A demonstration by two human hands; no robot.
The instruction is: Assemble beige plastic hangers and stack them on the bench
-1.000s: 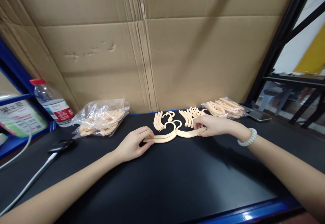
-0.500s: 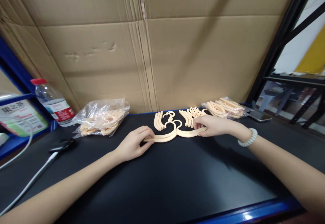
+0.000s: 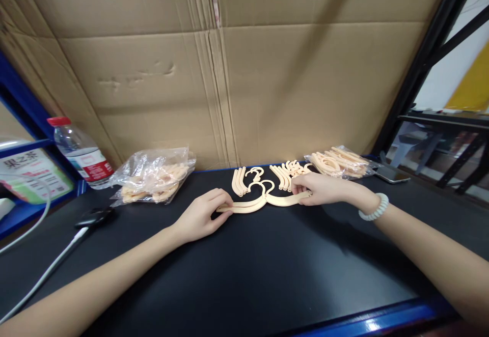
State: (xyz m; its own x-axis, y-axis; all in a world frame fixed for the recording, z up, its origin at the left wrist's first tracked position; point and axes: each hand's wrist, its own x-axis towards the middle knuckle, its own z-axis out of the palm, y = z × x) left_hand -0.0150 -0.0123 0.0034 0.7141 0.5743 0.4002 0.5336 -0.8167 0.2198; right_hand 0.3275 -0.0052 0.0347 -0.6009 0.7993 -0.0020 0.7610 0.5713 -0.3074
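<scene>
A cream plastic hanger (image 3: pixel 263 200) lies flat on the black table (image 3: pixel 248 265), hook pointing away from me. My left hand (image 3: pixel 200 217) pinches its left arm tip between thumb and fingers. My right hand (image 3: pixel 319 188), with a white bead bracelet on the wrist, grips the right arm tip. Just behind the hanger lie loose cream hanger parts (image 3: pixel 282 175) in small curved stacks.
A clear bag of hanger parts (image 3: pixel 153 181) sits at the back left, another bag (image 3: pixel 338 161) at the back right beside a phone (image 3: pixel 391 174). A water bottle (image 3: pixel 78 151) stands far left. A black plug with white cable (image 3: pixel 76 227) lies left. Cardboard (image 3: pixel 229 72) walls the back.
</scene>
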